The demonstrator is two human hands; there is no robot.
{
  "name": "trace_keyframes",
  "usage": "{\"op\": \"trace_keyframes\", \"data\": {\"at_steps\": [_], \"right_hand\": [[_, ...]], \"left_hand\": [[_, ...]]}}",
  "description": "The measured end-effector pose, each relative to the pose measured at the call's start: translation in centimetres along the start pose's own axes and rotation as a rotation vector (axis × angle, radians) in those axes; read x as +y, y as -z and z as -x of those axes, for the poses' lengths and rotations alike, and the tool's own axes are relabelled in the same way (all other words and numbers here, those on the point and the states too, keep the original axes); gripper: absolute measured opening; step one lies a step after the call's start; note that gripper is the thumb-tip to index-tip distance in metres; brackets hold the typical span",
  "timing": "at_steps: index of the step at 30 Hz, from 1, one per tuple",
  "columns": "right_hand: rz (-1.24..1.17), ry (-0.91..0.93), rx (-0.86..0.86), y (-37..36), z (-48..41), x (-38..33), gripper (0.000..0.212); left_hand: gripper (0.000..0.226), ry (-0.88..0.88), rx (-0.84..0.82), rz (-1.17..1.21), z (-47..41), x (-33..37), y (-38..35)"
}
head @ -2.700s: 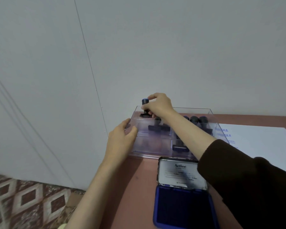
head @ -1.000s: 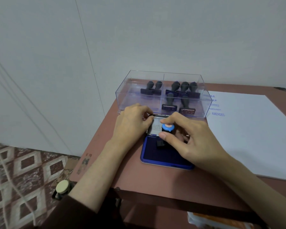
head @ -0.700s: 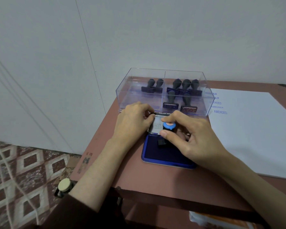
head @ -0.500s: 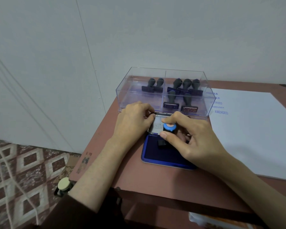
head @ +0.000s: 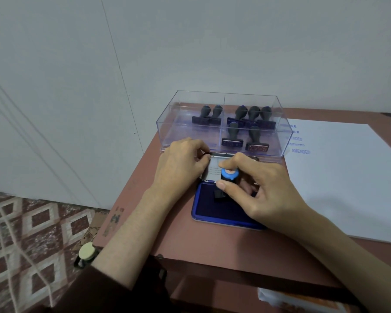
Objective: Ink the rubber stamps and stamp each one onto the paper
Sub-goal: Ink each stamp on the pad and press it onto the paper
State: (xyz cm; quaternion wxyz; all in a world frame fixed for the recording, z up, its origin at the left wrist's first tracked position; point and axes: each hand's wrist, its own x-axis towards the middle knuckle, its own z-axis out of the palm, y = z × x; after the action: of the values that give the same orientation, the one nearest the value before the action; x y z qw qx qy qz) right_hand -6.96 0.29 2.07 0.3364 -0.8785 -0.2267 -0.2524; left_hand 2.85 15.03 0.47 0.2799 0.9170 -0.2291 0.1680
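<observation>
My right hand (head: 264, 190) pinches a black rubber stamp with a blue cap (head: 229, 174), its base pressed down on the dark blue ink pad (head: 207, 206). My left hand (head: 181, 163) grips the left edge of the pad's raised lid (head: 213, 170). Behind the pad stands a clear plastic box (head: 167, 132) holding several dark stamps (head: 233, 136) in two compartments. A white paper sheet (head: 348, 177) lies to the right, with several blue prints such as "AMENDED" (head: 301, 151) near its left edge.
The brown table (head: 167, 240) stands against a grey wall; its left and front edges are close to my arms. Below on the left is a patterned floor with a small round cream object (head: 86, 254). A white package shows under the table's front edge.
Since 2.7 s ago my right hand took a stamp from the box and brought it down onto the ink pad; my left hand moved from the box to the pad lid. Over the last second both hands barely moved.
</observation>
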Motion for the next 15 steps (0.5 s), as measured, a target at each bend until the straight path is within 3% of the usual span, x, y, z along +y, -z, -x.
{"op": "trace_keyframes", "data": {"at_steps": [6, 8, 12, 15], "right_hand": [[0.008, 0.020, -0.022, -0.1, 0.2, 0.2, 0.011], [-0.059, -0.093, -0.016, -0.1, 0.2, 0.4, 0.011], [-0.521, -0.440, 0.099, 0.9, -0.2, 1.0, 0.009], [-0.677, -0.553, 0.204, 3.1, -0.3, 2.2, 0.006]], "left_hand": [[0.013, 0.018, -0.013, 0.001, 0.0, 0.1, 0.1], [0.014, 0.017, -0.032, -0.021, -0.1, 0.2, 0.3], [0.014, 0.019, -0.053, -0.102, -0.1, 0.7, 0.6], [0.017, -0.007, -0.011, -0.145, 0.0, 1.6, 0.7]]}}
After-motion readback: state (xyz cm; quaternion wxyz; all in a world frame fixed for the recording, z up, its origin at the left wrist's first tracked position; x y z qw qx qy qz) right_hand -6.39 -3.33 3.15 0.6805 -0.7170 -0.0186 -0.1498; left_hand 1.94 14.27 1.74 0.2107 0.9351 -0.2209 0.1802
